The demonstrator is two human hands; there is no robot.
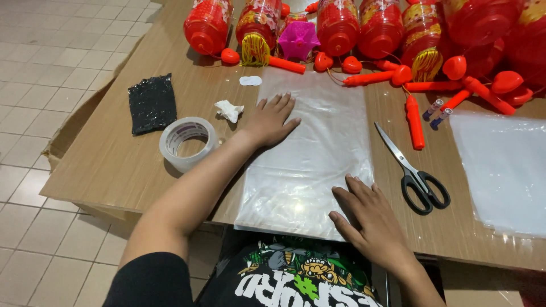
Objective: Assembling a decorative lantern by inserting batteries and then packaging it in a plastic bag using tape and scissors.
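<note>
Under my hands: clear sheet [318, 142]. Right of my right hand [369, 219]: black-handled scissors [414, 172]. Left of my left hand [270, 120]: white tape [187, 143], black glittery pad [152, 103]. Beyond: red lanterns [338, 25], yellow tassels [255, 50].

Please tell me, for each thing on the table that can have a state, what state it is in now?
Clear plastic sheet: spread flat, pressed by both hands.
Left hand: open, palm down on the sheet.
Right hand: open, flat on the sheet's near edge.
Black-handled scissors: blades closed, lying untouched.
White tape roll: lying flat.
White crumpled paper: crumpled.
</note>
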